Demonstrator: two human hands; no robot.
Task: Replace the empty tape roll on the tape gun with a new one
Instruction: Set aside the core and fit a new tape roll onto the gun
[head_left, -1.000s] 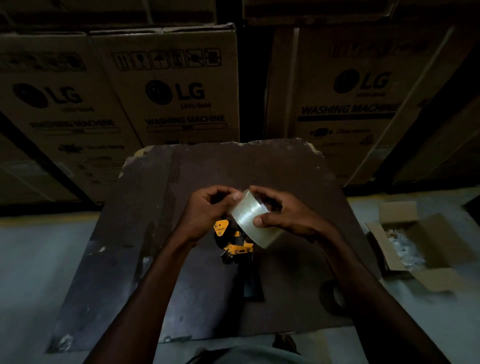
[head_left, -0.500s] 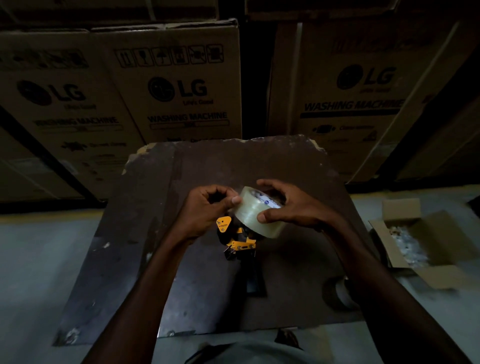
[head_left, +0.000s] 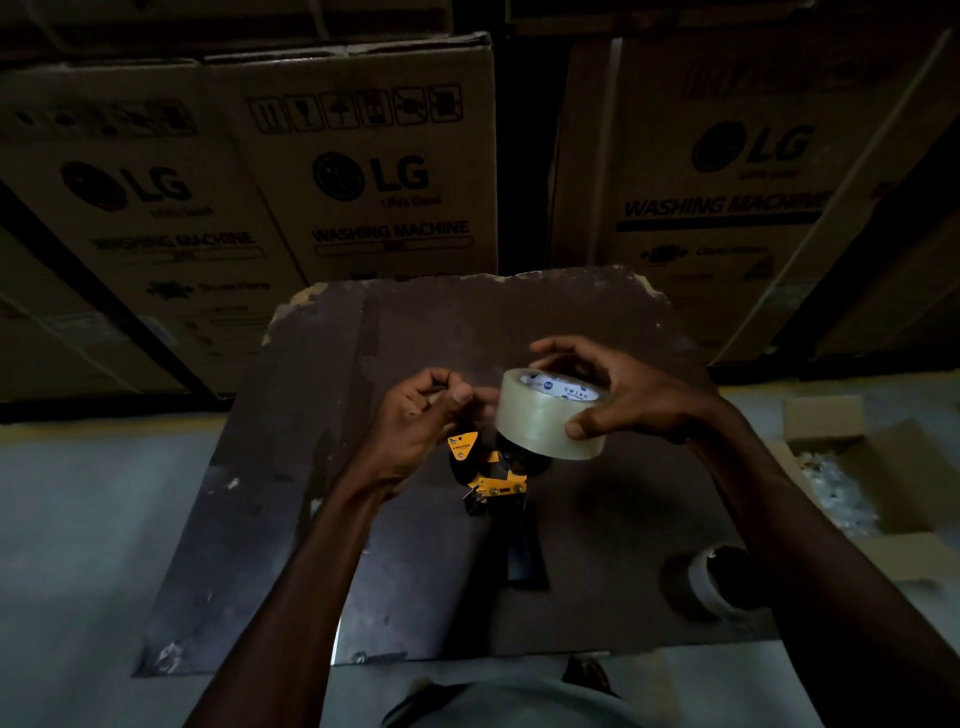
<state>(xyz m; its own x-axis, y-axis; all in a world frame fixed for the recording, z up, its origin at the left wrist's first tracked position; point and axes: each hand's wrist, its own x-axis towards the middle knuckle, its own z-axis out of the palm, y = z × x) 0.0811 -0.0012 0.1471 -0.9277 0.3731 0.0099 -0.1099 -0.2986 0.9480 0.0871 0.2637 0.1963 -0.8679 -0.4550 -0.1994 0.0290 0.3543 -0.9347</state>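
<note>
Best bet here is keeping the new tape roll (head_left: 549, 415) level and centred over the tape gun (head_left: 491, 475) hub before pushing down. The right hand (head_left: 631, 397) is cupping the roll just above the gun, fingers spread wide around it. The left hand (head_left: 415, 423) is curling nearly closed, apparently pinching the loose tape end. The gun is lying on the desk (head_left: 415, 571).

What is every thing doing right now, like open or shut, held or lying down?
New tape roll: held flat over the tape gun.
Right hand: gripping the roll.
Left hand: pinching at the roll's side, maybe the tape end.
Tape gun: lying on the board.
Empty tape core: off the gun, lying on the board.
Small cardboard box: flaps open.
</note>
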